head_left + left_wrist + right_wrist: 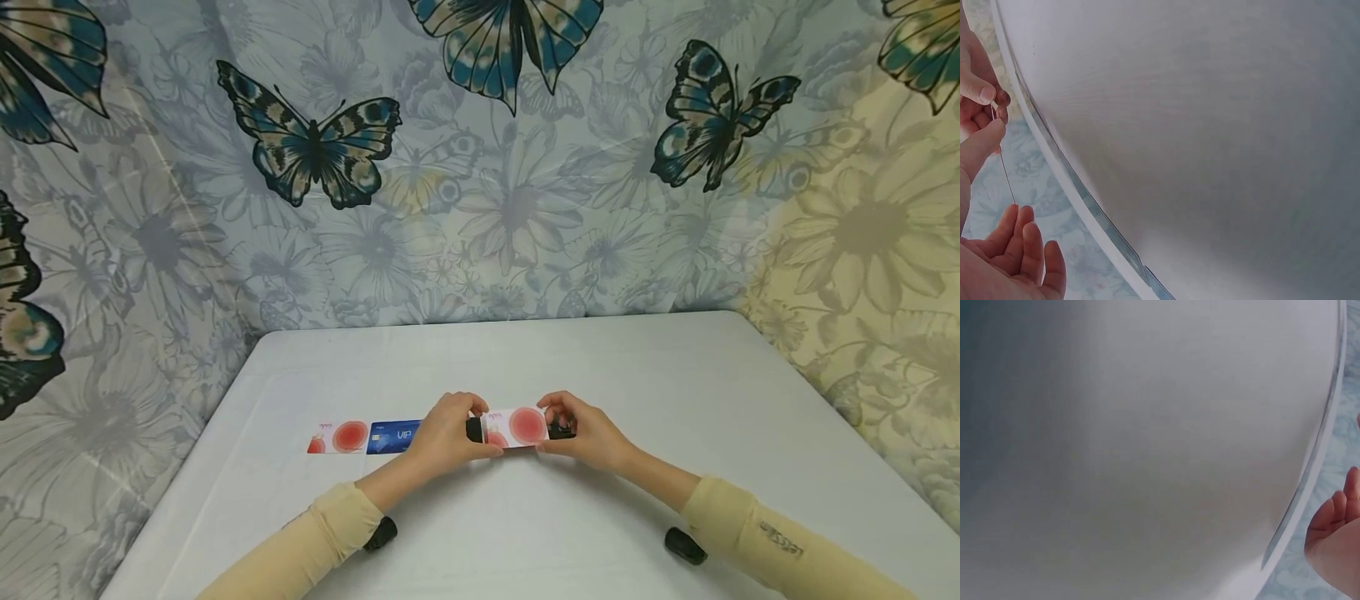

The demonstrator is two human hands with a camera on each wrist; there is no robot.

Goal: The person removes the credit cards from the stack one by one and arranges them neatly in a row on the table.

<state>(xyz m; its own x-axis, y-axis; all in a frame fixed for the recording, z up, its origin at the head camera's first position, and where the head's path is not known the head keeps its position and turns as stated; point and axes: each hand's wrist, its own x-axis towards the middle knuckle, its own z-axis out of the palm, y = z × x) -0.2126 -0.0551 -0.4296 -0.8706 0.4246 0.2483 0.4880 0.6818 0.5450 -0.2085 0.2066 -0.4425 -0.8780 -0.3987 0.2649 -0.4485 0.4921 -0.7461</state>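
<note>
Above the white table, both hands hold a white card with red circles point(517, 427), its printed face toward the head camera. My left hand point(448, 432) pinches its left end between thumb and fingers; my right hand point(588, 432) pinches the right end. Something black point(561, 425) shows behind the card at both ends; its kind is unclear. In the left wrist view the card point(1007, 178) appears edge-on as a thin line. Left of the hands lie a similar white card with a red circle point(349, 437) and a blue VIP card point(393, 437), partly covered by my left hand.
The white table point(645, 358) reaches back to a wall covering with butterflies and flowers point(517, 208). Small black devices point(381, 533) sit by each forearm, probably the wrist cameras. The table edge point(1310, 469) curves through the right wrist view.
</note>
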